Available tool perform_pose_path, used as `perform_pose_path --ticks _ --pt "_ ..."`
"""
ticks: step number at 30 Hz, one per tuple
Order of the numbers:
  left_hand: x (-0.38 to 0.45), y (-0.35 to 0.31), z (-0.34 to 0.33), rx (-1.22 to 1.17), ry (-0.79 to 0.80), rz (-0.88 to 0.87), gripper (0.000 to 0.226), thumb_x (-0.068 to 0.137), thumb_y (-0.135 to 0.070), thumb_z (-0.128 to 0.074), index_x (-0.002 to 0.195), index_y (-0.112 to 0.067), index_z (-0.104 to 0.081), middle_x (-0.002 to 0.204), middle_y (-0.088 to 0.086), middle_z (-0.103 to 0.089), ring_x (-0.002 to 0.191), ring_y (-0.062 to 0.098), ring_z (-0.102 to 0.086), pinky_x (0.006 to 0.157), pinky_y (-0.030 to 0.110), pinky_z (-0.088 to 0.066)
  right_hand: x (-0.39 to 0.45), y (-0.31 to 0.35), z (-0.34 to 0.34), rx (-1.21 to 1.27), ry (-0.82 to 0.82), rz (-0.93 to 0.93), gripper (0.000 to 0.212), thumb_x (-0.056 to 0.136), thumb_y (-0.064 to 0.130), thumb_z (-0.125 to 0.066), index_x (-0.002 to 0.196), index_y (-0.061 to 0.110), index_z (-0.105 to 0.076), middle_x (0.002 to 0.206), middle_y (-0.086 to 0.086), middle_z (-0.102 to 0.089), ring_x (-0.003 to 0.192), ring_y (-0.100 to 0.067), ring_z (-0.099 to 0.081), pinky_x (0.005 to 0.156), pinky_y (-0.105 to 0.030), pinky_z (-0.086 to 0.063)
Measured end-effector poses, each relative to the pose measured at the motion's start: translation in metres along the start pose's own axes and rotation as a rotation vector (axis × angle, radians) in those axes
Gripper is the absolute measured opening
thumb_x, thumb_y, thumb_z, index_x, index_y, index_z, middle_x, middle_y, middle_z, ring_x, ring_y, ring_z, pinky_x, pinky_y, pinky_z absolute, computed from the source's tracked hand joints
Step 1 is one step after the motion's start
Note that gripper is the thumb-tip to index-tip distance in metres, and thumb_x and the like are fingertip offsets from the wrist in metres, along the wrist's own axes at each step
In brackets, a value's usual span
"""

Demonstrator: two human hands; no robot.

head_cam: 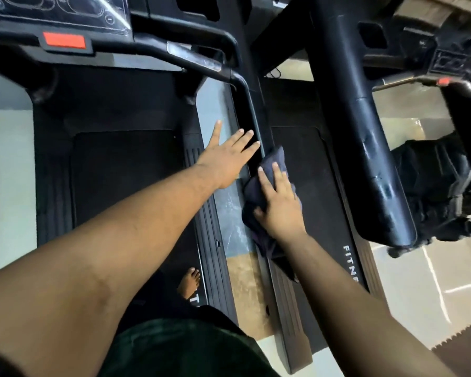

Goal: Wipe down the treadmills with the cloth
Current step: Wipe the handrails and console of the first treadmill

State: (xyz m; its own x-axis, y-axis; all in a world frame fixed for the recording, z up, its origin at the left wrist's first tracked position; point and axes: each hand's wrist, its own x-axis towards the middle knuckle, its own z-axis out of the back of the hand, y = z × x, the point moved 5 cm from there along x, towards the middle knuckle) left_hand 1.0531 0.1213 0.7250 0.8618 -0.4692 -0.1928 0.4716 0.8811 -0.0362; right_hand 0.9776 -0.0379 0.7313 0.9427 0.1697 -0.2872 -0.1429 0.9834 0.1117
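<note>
Right hand [279, 205]: palm flat on the dark cloth [267, 183], fingers spread over the top, thumb tucked at the cloth's near-left edge. Pressing, not pinching — prob. so the fabric drags evenly along the bar.
Cloth: bunched, dark navy/grey; sits on the long handrail [252, 115] betw. the two treadmills, w/ a tail hanging toward the near side. Looks wrapped partly over the rail, can't tell how far round.
Left hand [225, 159]: empty, fingers splayed and apart, reaching far-right toward the same rail; fingertips at or just over it, contact unclear. Likely bracing for balance while leaning fwd.
Hands rel.: near each other, not touching; left is farther, right nearer.
Left treadmill [120, 170]: person stands on it — bare foot [189, 281] on near end of belt. Console w/ red stop tab [65, 40] at far left.
Right treadmill [310, 186]: belt dark, white lettering on its right side rail; thick black upright [365, 131] crosses above it.
Floor strip [237, 240]: grey/brown tiles showing betw. the two decks.
Step in hand: wiping the rail, judged from the flat-palm hold.
Progress: early-to-mid guess; can't tell which surfaces are done.
Risk: cloth tail could slip off into the gap betw. machines if pressure eases.
</note>
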Motion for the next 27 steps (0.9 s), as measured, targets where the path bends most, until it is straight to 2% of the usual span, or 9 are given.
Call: perform_pose_path --ticks 4,8,11,13,16,19,23,25,27 --pt "-0.015 -0.027 0.003 -0.006 0.007 -0.082 0.097 0.093 -0.003 -0.056 0.162 -0.027 0.009 0.170 0.009 0.013 0.158 0.024 0.004 0.117 0.073 0.003 -0.078 -0.036 -0.025 0.154 -0.020 -0.034 0.107 0.079 0.032 -0.067 0.162 0.038 0.000 0.172 -0.001 -0.008 0.158 -0.026 -0.012 0.121 -0.053 -0.030" --pt "-0.022 -0.045 0.007 0.014 0.007 -0.115 0.095 0.094 -0.004 -0.056 0.162 -0.029 0.005 0.170 0.009 0.013 0.158 0.024 0.002 0.117 0.073 0.002 -0.029 -0.029 -0.014 0.177 -0.015 -0.091 0.101 0.086 0.032 -0.064 0.163 0.032 0.002 0.172 -0.003 -0.005 0.156 -0.027 -0.016 0.117 -0.052 -0.037" --pt "-0.025 -0.047 0.004 -0.019 0.009 -0.098 0.098 0.093 -0.004 -0.058 0.161 -0.030 0.007 0.170 0.007 0.013 0.158 0.024 0.000 0.117 0.073 -0.001 -0.020 -0.008 -0.012 -0.070 -0.069 -0.174 0.091 0.097 0.025 -0.055 0.162 0.029 0.008 0.172 -0.005 0.001 0.155 -0.032 -0.017 0.108 -0.058 -0.044" --pt "-0.030 -0.048 -0.001 -0.059 0.029 -0.096 0.098 0.094 -0.008 -0.059 0.161 -0.031 0.008 0.170 0.006 0.013 0.158 0.023 0.000 0.117 0.074 -0.001 -0.049 -0.005 -0.024 -0.238 -0.039 -0.120 0.092 0.097 0.015 -0.053 0.162 0.028 0.011 0.172 -0.006 0.011 0.157 -0.036 -0.010 0.109 -0.061 -0.042" --pt "-0.050 -0.058 -0.009 -0.152 0.087 -0.128 0.092 0.098 -0.016 -0.057 0.161 -0.031 0.008 0.170 0.004 0.014 0.158 0.022 0.001 0.116 0.074 0.001 -0.109 -0.018 -0.048 -0.284 -0.022 -0.102 0.101 0.090 0.012 -0.061 0.163 0.029 0.007 0.171 -0.005 0.014 0.156 -0.038 -0.010 0.105 -0.062 -0.044" --pt "-0.071 -0.080 -0.013 -0.212 0.116 -0.198 0.089 0.100 -0.025 -0.057 0.162 -0.028 0.008 0.170 0.003 0.014 0.158 0.021 0.001 0.116 0.075 0.000 -0.149 -0.039 -0.053 -0.184 0.011 -0.160 0.107 0.091 0.020 -0.064 0.160 0.038 0.015 0.171 -0.007 0.005 0.153 -0.037 -0.020 0.101 -0.057 -0.048" --pt "-0.086 -0.098 -0.019 -0.291 0.143 -0.203 0.088 0.100 -0.036 -0.057 0.162 -0.026 0.004 0.171 0.000 0.011 0.158 0.020 -0.001 0.117 0.074 -0.001 -0.128 -0.051 -0.029 -0.015 0.059 -0.176 0.092 0.095 0.050 -0.060 0.159 0.045 0.005 0.166 -0.009 -0.018 0.141 -0.037 -0.036 0.097 -0.051 -0.052" --pt "-0.094 -0.108 -0.023 -0.360 0.167 -0.178 0.085 0.101 -0.043 -0.054 0.163 -0.026 0.002 0.171 0.000 0.009 0.158 0.020 -0.001 0.119 0.071 0.000 -0.124 -0.042 -0.030 0.035 0.017 -0.311 0.086 0.097 0.051 -0.058 0.161 0.042 -0.001 0.158 -0.010 -0.031 0.133 -0.038 -0.043 0.094 -0.052 -0.052" --pt "-0.103 -0.121 -0.027 -0.452 0.187 -0.136 0.082 0.102 -0.050 -0.050 0.163 -0.025 -0.002 0.172 0.000 0.003 0.158 0.021 -0.006 0.121 0.068 -0.001 -0.139 -0.028 -0.035 -0.061 -0.036 -0.369 0.076 0.101 0.043 -0.052 0.162 0.037 -0.006 0.155 -0.012 -0.036 0.130 -0.039 -0.046 0.095 -0.053 -0.049"
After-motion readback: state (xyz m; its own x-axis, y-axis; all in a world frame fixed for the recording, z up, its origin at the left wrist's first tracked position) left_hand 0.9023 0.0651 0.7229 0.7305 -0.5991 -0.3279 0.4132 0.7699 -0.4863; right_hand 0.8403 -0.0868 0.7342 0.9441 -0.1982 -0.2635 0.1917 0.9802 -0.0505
